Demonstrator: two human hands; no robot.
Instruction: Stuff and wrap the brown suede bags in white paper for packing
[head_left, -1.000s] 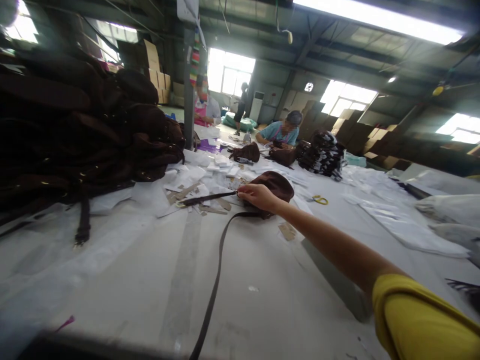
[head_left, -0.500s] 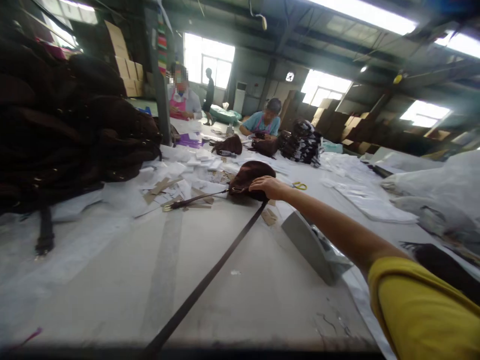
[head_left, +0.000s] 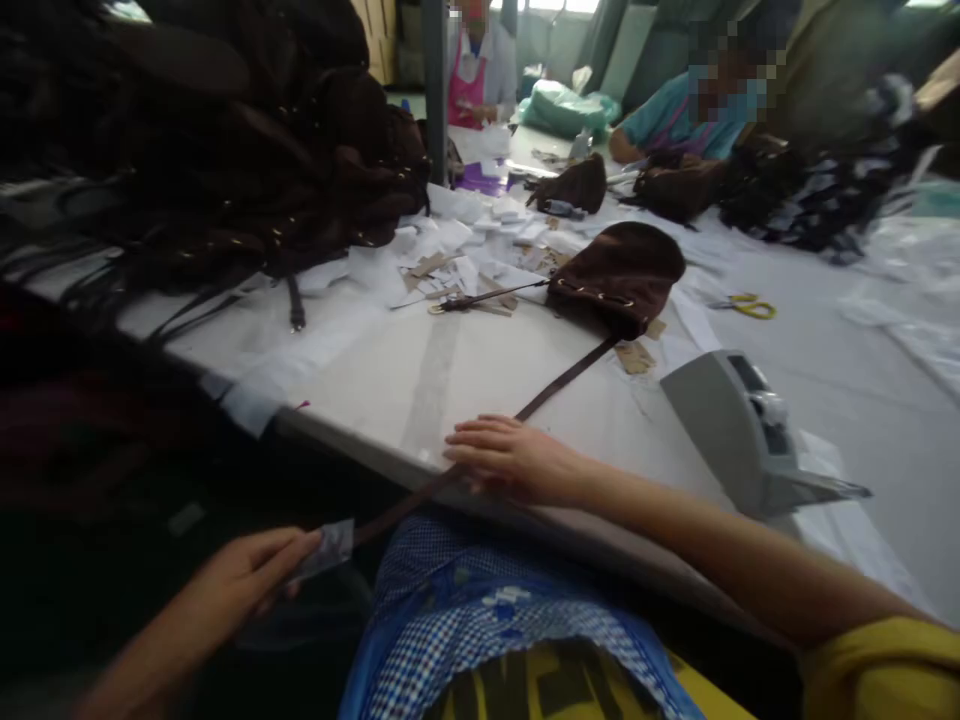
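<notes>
A dark brown drawstring bag (head_left: pixel 619 275) with metal eyelets lies on its side on the white table (head_left: pixel 360 385). Its long brown strap (head_left: pixel 574 375) runs toward me and over the table's front edge. My right hand (head_left: pixel 517 460) rests on the strap at that edge, fingers stretched out. Below the edge, at lower left, my left hand (head_left: pixel 259 570) pinches a small clear plastic sleeve (head_left: pixel 334 545) at the strap's near end. Whether the strap reaches inside the sleeve up to my fingers is unclear. A shorter buckled strap (head_left: pixel 457 302) extends left from the bag.
A large heap of brown bags (head_left: pixel 300 150) fills the table's left side. A grey tape dispenser (head_left: pixel 727 430) and yellow-handled scissors (head_left: pixel 750 307) lie to the right. Paper and cardboard scraps (head_left: pixel 442 270) are scattered behind. Two people work across the table, with more bags nearby.
My right hand has left the bag and come back along the strap to the table edge. My left hand has entered view with the plastic sleeve. The view has tilted down.
</notes>
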